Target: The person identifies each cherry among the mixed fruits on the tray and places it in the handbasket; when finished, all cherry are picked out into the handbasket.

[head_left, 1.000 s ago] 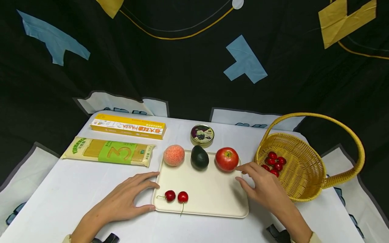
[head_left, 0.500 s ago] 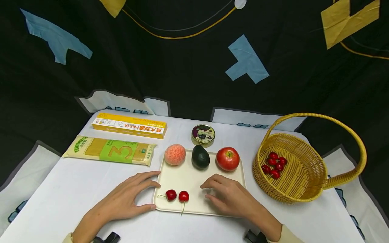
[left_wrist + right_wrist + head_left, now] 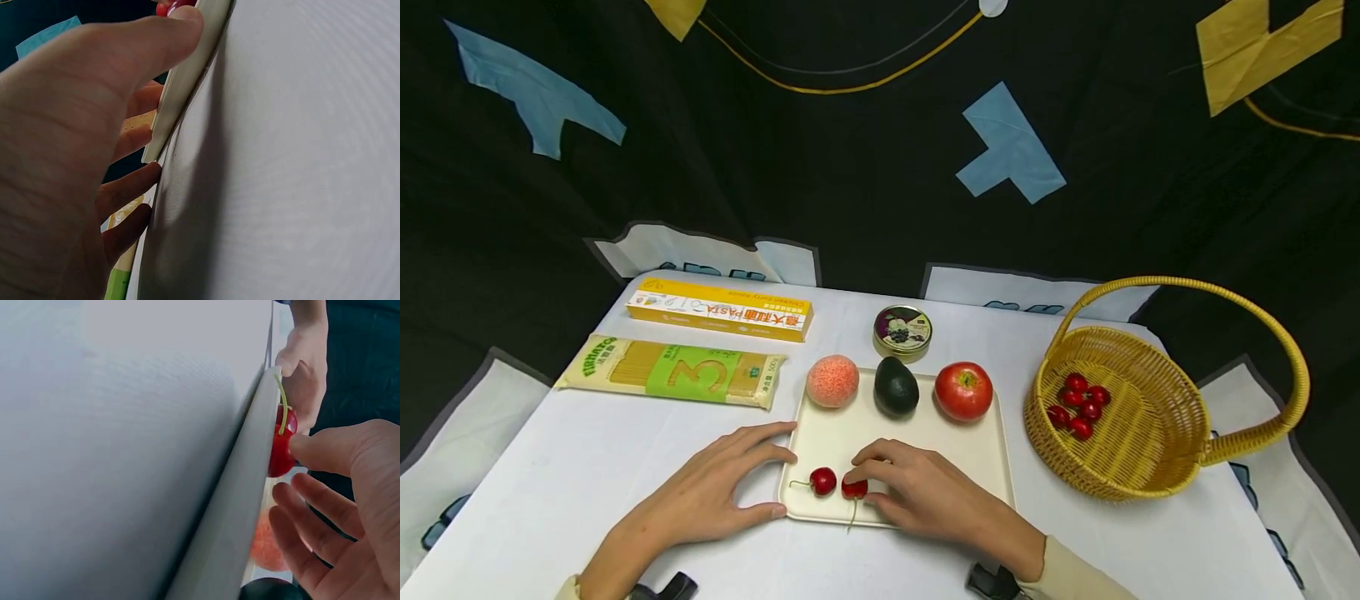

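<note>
A cream tray [image 3: 977,454] carries a peach [image 3: 832,382], an avocado [image 3: 896,389] and a red apple [image 3: 963,392] along its far side. Two stemmed cherries lie at its near left. My right hand [image 3: 925,492] reaches over the tray and pinches the right cherry [image 3: 854,490] between thumb and index finger; in the right wrist view the thumb meets this cherry [image 3: 279,456] while other fingers spread below. The left cherry [image 3: 822,481] is just beside it. My left hand [image 3: 715,483] rests at the tray's left edge, fingers spread, thumb at the near corner.
A yellow wicker basket [image 3: 1037,442] with a tall handle stands on the right, several cherries [image 3: 1078,404] inside. Behind the tray is a round tin [image 3: 902,330]. At the left lie a spaghetti packet [image 3: 670,371] and a yellow pasta box [image 3: 718,310].
My right hand has moved left from beside the apple, across the tray, and its fingertips have come onto the right cherry. My left hand has stayed at the tray's edge.
</note>
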A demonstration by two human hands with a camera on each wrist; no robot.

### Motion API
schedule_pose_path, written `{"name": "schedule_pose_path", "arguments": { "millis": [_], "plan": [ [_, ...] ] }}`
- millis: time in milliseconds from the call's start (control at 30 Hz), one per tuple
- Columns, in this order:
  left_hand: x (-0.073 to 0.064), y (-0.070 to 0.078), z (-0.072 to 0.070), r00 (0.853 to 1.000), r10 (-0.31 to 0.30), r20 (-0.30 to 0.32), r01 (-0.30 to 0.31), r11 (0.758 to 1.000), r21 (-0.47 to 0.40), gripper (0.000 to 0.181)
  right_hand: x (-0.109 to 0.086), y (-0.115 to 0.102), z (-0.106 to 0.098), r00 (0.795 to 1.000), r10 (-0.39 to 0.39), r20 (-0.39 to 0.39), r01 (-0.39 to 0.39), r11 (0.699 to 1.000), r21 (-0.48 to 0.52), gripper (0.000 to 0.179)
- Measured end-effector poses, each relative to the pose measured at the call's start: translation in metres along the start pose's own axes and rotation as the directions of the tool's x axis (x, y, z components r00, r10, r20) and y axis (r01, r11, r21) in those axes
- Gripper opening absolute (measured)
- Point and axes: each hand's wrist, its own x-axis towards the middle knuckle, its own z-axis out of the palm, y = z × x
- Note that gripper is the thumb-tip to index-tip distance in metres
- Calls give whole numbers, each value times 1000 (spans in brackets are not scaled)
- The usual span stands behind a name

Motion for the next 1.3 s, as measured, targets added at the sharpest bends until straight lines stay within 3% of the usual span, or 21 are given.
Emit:
{"name": "schedule_pose_path", "arguments": {
  "millis": [233,800,1000,1300],
  "plan": [
    [0,-1,0,1000,3,-7,-3,1000,-1,48,3,-2,5,997,5,77,-4,1000,-9,26],
    [0,0,0,1000,-4,-9,4,1000,-6,47,-4,4,2,994,44,100,-47,998,29,28],
    [0,-1,1,1000,-1,-7,1,1000,-8,47,-13,8,-5,994,96,57,-98,995,23,27],
    [-1,0,0,1000,-5,-5,5,1000,-6,46,-36,13,-31,984,151,-89,-147,987,60,32]
  ]
}}
